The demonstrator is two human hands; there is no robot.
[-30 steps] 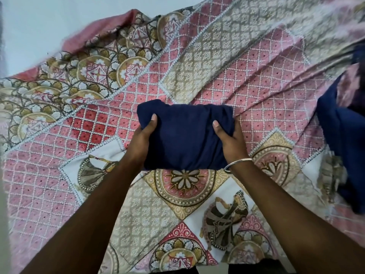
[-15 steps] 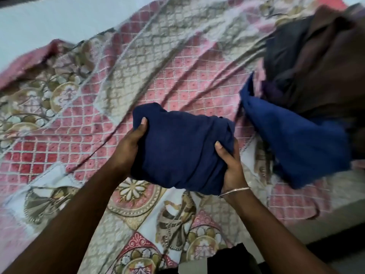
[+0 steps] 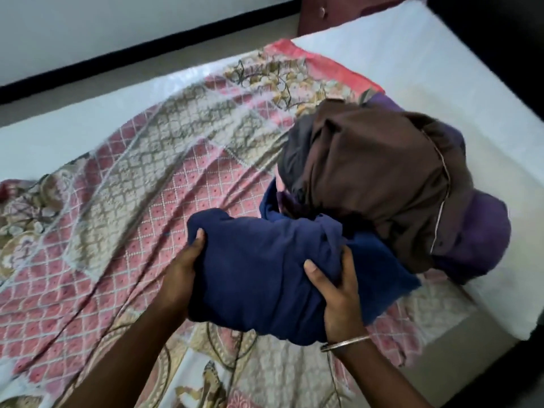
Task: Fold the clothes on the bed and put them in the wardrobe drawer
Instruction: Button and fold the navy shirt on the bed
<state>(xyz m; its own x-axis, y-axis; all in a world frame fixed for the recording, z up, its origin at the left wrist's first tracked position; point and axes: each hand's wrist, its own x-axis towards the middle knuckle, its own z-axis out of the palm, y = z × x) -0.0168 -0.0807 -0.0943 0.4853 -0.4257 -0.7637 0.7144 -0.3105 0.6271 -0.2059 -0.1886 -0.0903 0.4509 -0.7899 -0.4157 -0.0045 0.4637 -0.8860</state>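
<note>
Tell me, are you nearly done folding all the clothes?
Not yet. One navy garment looks folded; the left hand and right hand grip its ends above the patterned bedsheet. No wardrobe drawer shows in view, so it has not gone in. A heap with a brown garment and a purple one waits unfolded.

Folded navy garment (image 3: pixel 259 278) held above bed, unfolded clothes pile (image 3: pixel 382 184) beside

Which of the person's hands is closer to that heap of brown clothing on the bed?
Right. The right hand grips the folded navy-blue cloth bundle at its end just below the crumpled brown garment pile; the left hand grips the bundle's far end, farther away.
</note>
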